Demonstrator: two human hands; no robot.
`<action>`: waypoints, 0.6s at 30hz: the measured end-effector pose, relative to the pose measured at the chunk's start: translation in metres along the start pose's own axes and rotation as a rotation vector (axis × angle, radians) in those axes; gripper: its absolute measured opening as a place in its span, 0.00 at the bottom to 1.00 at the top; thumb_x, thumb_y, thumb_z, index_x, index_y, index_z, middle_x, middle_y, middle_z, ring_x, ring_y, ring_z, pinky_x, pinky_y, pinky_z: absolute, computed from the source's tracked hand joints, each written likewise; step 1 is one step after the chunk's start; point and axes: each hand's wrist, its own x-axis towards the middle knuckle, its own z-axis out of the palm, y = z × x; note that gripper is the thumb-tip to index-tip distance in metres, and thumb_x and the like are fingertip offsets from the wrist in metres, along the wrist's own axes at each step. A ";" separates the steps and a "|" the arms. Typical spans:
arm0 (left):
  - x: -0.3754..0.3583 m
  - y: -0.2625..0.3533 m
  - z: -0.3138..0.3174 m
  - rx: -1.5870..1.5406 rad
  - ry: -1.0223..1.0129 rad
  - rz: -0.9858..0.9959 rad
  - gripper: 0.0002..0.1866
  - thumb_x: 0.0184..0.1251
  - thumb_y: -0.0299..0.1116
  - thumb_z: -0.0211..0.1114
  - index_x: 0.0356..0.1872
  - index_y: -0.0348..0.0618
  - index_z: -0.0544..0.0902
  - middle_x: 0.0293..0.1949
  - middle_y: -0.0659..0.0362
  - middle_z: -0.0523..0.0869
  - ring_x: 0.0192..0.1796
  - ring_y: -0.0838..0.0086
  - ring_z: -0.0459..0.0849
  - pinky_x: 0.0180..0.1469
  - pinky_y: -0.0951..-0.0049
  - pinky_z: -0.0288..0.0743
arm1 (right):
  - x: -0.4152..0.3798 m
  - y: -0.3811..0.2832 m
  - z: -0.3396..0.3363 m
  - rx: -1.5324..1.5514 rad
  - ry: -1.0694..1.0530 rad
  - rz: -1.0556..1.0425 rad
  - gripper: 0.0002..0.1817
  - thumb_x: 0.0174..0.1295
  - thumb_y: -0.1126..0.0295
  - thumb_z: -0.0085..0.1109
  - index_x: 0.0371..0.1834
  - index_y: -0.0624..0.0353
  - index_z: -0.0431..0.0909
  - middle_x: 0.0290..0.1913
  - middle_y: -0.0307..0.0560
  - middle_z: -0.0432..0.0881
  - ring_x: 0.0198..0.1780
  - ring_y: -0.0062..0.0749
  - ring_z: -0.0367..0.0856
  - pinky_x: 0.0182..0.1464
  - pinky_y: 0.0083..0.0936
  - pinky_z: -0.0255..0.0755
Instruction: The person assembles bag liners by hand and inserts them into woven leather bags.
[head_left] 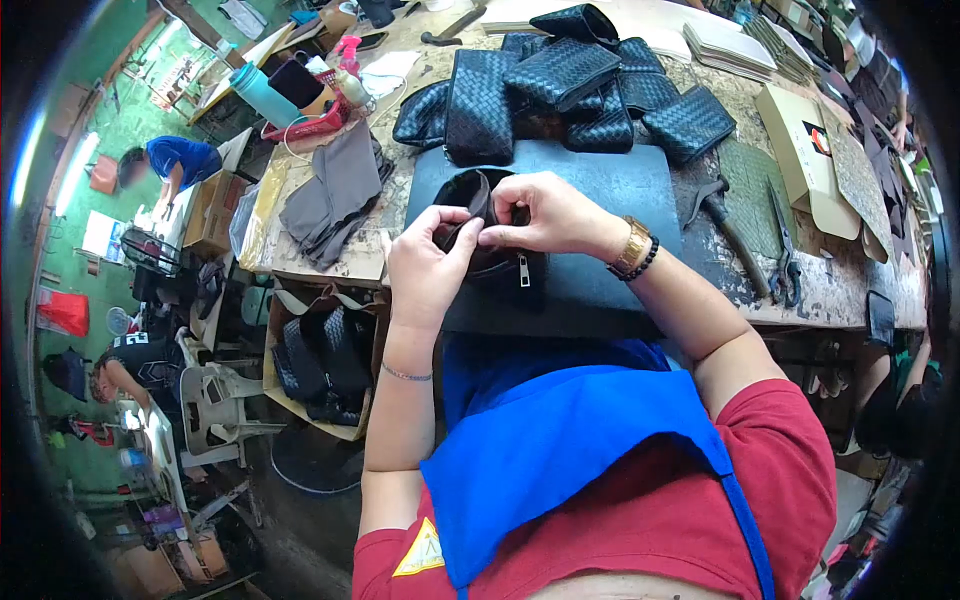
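Two bent hands, left [432, 258] and right [550, 215], pinch dark material [480, 200].

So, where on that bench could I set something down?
The dark board looks bare at its far right, bordered by the right hand, heaped woven cases and hammer; another bare strip shows between right forearm and apron. It is crowded at the heap and around hammer and shears.
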 end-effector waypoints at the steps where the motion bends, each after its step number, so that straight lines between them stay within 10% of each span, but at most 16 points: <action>1: 0.001 -0.003 0.003 0.003 0.017 0.035 0.12 0.63 0.33 0.72 0.43 0.38 0.85 0.36 0.61 0.89 0.40 0.78 0.86 0.52 0.72 0.75 | 0.000 0.000 0.001 0.007 0.000 0.046 0.18 0.57 0.62 0.72 0.24 0.60 0.73 0.27 0.43 0.79 0.29 0.26 0.76 0.32 0.26 0.69; 3: -0.001 0.002 0.003 0.185 0.048 0.105 0.10 0.64 0.34 0.69 0.44 0.44 0.84 0.37 0.63 0.89 0.40 0.74 0.87 0.70 0.44 0.57 | -0.001 0.003 0.003 0.022 0.026 0.073 0.14 0.58 0.66 0.71 0.27 0.60 0.75 0.27 0.41 0.79 0.28 0.19 0.73 0.31 0.22 0.68; 6: 0.002 -0.008 0.004 0.193 0.053 0.107 0.09 0.66 0.35 0.67 0.44 0.50 0.85 0.36 0.65 0.89 0.41 0.73 0.87 0.72 0.31 0.34 | 0.000 0.000 0.011 0.284 0.219 0.053 0.12 0.59 0.67 0.71 0.35 0.61 0.77 0.24 0.39 0.78 0.27 0.17 0.72 0.31 0.20 0.67; 18: 0.003 -0.016 0.004 0.235 0.162 0.313 0.06 0.69 0.39 0.64 0.40 0.52 0.86 0.37 0.65 0.88 0.41 0.70 0.87 0.70 0.28 0.41 | 0.003 0.004 0.004 0.075 0.129 0.060 0.08 0.63 0.67 0.68 0.40 0.58 0.84 0.20 0.40 0.76 0.22 0.20 0.70 0.26 0.24 0.66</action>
